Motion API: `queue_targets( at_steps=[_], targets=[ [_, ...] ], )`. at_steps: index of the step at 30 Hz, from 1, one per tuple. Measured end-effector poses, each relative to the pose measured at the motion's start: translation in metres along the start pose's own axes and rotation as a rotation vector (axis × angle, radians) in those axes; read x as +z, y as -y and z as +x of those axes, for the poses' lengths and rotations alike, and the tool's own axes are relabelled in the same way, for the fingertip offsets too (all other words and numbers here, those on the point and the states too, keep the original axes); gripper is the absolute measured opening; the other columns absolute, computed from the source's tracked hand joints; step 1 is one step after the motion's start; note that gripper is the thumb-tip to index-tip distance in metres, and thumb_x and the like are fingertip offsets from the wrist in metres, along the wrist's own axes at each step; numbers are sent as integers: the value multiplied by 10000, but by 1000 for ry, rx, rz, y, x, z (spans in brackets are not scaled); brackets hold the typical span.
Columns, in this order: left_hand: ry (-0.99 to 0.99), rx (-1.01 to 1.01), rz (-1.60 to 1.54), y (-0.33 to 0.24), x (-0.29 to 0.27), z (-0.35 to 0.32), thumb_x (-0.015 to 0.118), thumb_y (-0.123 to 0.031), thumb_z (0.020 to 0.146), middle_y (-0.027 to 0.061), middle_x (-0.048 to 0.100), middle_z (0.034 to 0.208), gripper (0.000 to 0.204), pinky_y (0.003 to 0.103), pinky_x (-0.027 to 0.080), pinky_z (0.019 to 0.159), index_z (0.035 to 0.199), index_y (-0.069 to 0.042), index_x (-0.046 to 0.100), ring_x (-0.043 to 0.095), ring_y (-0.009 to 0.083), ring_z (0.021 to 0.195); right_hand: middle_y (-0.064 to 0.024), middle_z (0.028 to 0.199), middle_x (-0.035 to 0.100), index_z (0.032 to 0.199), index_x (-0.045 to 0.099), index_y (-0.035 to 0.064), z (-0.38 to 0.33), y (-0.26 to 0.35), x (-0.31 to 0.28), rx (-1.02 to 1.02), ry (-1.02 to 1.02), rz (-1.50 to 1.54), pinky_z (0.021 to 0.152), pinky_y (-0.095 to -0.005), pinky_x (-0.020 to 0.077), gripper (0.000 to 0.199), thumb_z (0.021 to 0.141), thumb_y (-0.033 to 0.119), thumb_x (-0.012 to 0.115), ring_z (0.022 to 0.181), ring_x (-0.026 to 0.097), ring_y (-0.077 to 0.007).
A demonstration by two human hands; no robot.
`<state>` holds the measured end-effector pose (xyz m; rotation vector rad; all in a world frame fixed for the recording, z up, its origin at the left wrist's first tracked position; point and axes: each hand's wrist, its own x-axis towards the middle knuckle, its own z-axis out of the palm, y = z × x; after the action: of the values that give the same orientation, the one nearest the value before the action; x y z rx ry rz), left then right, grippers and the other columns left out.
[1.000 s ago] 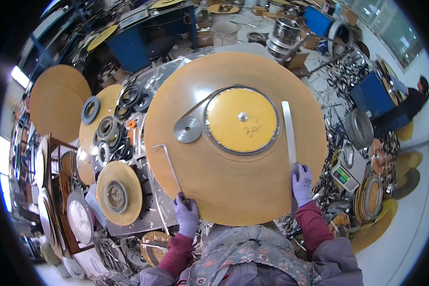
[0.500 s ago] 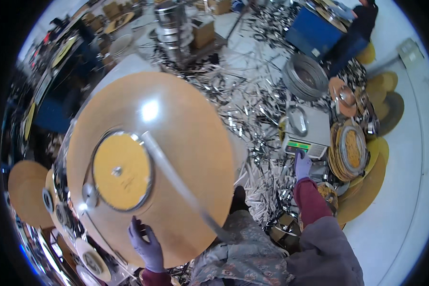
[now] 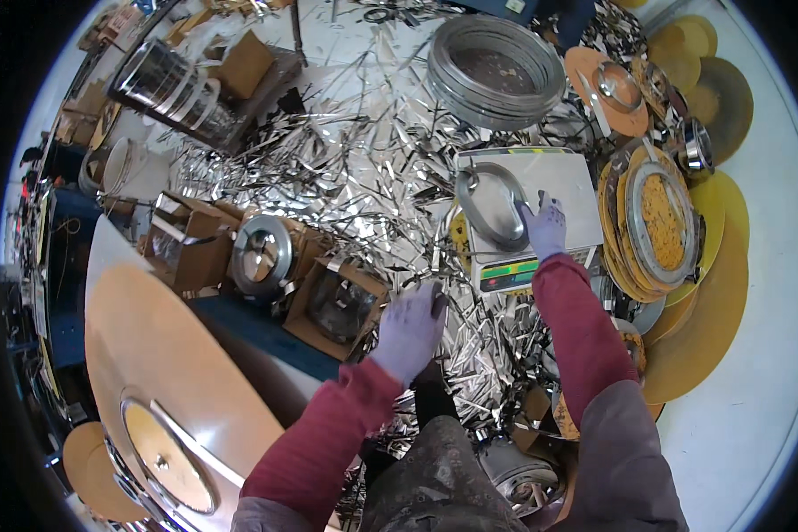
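Observation:
My right hand (image 3: 545, 226), in a pale purple glove, reaches out to a white weighing scale (image 3: 563, 173) and grips the right rim of a round metal lid (image 3: 490, 204) lying on the scale's platform. My left hand (image 3: 410, 330), also gloved, hovers with loosely spread fingers above a litter of shiny metal strips (image 3: 372, 160) and holds nothing. It is just right of an open cardboard box (image 3: 337, 306). Both sleeves are dark red.
A big tan round board (image 3: 142, 355) with a yellow disc (image 3: 164, 457) lies at the lower left. Another metal lid (image 3: 262, 253) rests on boxes. Stacked metal rings (image 3: 496, 62) stand beyond the scale, and piles of round yellow plates (image 3: 661, 217) lie to its right.
My view has swung right, away from the tan board toward the scale. My left hand left the board's edge and now hangs over the metal strips. My right hand stays at the scale.

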<state>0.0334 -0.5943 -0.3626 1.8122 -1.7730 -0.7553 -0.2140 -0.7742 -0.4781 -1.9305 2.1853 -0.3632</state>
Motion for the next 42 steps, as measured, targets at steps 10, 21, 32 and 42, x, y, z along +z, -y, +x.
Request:
queue_targets(
  at_steps=[10, 21, 32, 42],
  targets=[
    [235, -480, 169, 3, 119, 178, 569, -465, 863, 248, 640, 1030, 767, 401, 500, 828, 1324, 85, 296, 640, 334, 968, -128, 1052, 602, 1078, 608, 98, 28, 4, 29, -39, 85, -36, 820, -386, 495, 408, 785, 377, 654, 957, 614, -285],
    [142, -522, 149, -2, 75, 143, 654, -335, 757, 208, 664, 954, 735, 421, 504, 814, 1326, 27, 361, 657, 330, 905, -140, 963, 636, 968, 627, 55, -21, -1, -14, 8, 47, 57, 844, -393, 469, 340, 762, 321, 670, 960, 599, -284],
    [-251, -178, 92, -80, -175, -101, 693, -193, 737, 146, 648, 797, 540, 361, 527, 600, 1219, -29, 513, 660, 298, 672, -116, 799, 612, 942, 616, 24, -230, 156, -238, -219, -130, 364, 642, -368, 495, 317, 695, 174, 746, 694, 603, -251],
    [-693, -687, 44, -37, -309, -527, 688, -124, 728, 133, 630, 723, 522, 301, 507, 600, 1210, 7, 537, 633, 236, 595, -116, 778, 585, 920, 600, 29, -551, 342, -282, -828, 329, 482, 614, -374, 489, 286, 704, 149, 744, 684, 592, -269]
  ],
)
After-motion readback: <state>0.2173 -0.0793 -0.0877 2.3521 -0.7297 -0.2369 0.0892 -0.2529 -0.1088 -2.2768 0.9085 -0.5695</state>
